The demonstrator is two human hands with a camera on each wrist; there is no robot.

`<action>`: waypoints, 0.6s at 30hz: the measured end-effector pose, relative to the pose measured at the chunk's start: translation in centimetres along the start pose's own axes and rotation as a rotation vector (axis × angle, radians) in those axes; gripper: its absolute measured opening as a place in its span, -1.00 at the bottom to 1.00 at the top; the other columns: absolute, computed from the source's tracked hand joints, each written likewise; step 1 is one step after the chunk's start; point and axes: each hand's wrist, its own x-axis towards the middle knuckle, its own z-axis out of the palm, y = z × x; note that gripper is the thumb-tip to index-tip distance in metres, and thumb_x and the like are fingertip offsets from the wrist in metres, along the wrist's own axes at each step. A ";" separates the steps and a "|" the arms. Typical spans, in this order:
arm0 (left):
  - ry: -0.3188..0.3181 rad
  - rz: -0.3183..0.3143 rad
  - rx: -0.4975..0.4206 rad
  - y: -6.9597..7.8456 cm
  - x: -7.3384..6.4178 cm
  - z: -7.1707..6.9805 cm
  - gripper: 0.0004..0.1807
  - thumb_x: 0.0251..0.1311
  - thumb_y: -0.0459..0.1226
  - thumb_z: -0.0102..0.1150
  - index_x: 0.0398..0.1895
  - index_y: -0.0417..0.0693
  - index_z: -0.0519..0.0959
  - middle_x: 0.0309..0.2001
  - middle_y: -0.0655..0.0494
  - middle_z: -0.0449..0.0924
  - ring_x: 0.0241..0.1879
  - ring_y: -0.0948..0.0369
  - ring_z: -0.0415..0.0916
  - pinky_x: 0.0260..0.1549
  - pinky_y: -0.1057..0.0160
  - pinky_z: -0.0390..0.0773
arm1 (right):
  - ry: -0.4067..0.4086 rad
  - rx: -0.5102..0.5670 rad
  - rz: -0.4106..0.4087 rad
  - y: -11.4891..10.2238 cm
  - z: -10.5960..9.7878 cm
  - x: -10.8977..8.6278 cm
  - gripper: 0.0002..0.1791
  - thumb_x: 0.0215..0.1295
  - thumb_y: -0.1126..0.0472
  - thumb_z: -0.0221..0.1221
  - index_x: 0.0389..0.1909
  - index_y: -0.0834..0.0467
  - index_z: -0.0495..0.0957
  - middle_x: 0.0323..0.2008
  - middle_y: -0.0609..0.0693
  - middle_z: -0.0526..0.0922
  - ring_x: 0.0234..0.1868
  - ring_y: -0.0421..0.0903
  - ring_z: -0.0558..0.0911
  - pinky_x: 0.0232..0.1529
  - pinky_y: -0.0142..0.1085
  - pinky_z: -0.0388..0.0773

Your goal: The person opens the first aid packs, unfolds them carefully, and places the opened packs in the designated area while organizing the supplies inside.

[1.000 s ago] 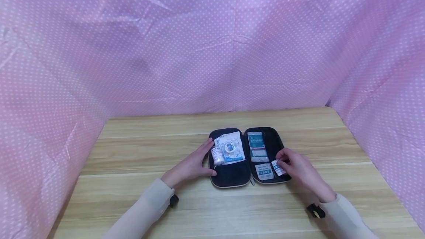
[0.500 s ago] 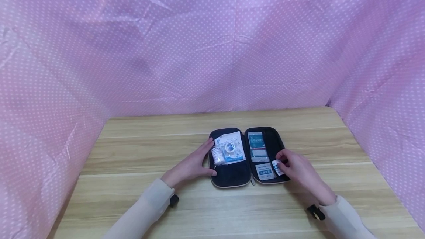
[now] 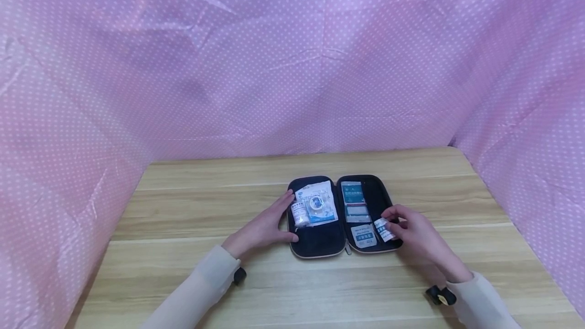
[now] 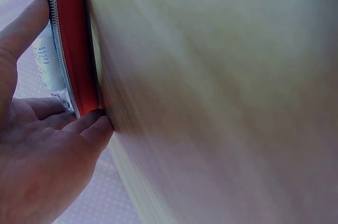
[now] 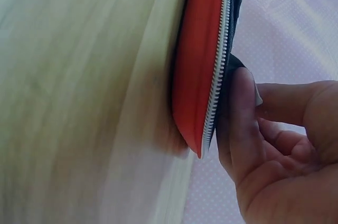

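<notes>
An open first-aid case (image 3: 320, 245) lies flat on the table, black inside, with red outer walls and a zipped edge in the wrist views. My left hand (image 3: 265, 225) holds its left edge, thumb near the front corner and fingers farther back. At the right half, my right hand (image 3: 413, 230) pinches a small white packet with blue print (image 3: 383, 229) between thumb and fingers, over the front right pocket. Beside that packet sits a blue-and-white sachet (image 3: 364, 236). Behind it are teal packets (image 3: 354, 197) in a pocket.
In the case's left half lie a white bottle-like roll (image 3: 299, 214) and a printed white packet (image 3: 326, 192) with a clear-wrapped round item (image 3: 316, 202) on it. The wooden table (image 3: 183, 202) meets a pink dotted cloth (image 3: 292, 90) at its back edge.
My right hand has shifted slightly right and toward me, and more of the white packet shows in its fingers. The left hand and the case have stayed put.
</notes>
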 end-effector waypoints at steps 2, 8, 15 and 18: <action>0.001 0.003 0.000 0.0 0.0 0.0 0.19 0.12 -0.07 0.57 0.69 -0.06 -0.02 0.69 0.05 -0.18 0.62 0.01 -0.07 0.53 -0.03 0.09 | 0.004 0.015 0.005 0.0 -0.1 -0.1 -0.81 0.37 0.46 0.23 -0.03 0.29 0.61 -0.10 0.11 0.69 -0.01 0.08 0.66 0.06 0.09 0.66; 0.004 0.006 0.001 0.0 -0.1 0.0 0.19 0.12 -0.08 0.57 0.68 -0.07 -0.01 0.68 0.04 -0.17 0.62 0.01 -0.08 0.54 -0.03 0.08 | -0.004 0.054 0.009 0.1 -0.2 -0.2 -0.80 0.38 0.44 0.25 -0.02 0.27 0.61 -0.06 0.11 0.69 0.04 0.10 0.65 0.09 0.12 0.65; 0.005 0.005 0.004 0.0 0.0 0.0 0.19 0.12 -0.08 0.57 0.68 -0.07 -0.01 0.68 0.05 -0.17 0.62 0.00 -0.08 0.54 -0.04 0.08 | -0.055 0.126 0.049 0.4 -0.3 -0.1 -0.81 0.43 0.42 0.19 0.02 0.27 0.58 -0.02 0.14 0.67 0.07 0.11 0.64 0.11 0.09 0.64; 0.005 0.008 0.002 0.0 0.0 0.0 0.19 0.12 -0.08 0.57 0.68 -0.08 -0.01 0.68 0.04 -0.17 0.62 0.00 -0.08 0.54 -0.04 0.08 | -0.077 0.163 0.062 0.4 -0.2 -0.1 -0.81 0.45 0.44 0.15 0.03 0.31 0.54 -0.04 0.16 0.65 0.01 0.08 0.65 0.00 -0.08 0.70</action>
